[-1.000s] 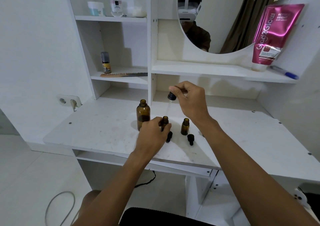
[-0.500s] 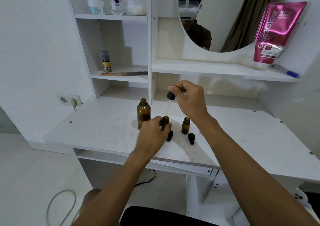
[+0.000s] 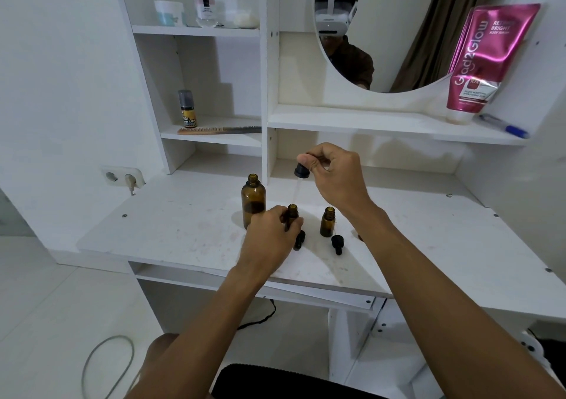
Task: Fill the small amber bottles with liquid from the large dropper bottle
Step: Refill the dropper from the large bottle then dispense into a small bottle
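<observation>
The large amber bottle stands open on the white desk, dark liquid in its lower part. My left hand grips a small amber bottle just right of it; only the bottle's neck shows. My right hand pinches the black bulb of the dropper, whose glass tube points down at that small bottle's mouth. A second small amber bottle stands open to the right. Two small black caps lie in front: one cap by my left hand, another cap near the second bottle.
A vertical divider panel rises just behind the bottles. Shelves above hold a comb, a small spray bottle, jars, a pink tube and a pen. A wall socket is at the left.
My right hand has lowered the dropper slightly toward the small bottle's mouth. My left hand keeps its hold on that bottle.
</observation>
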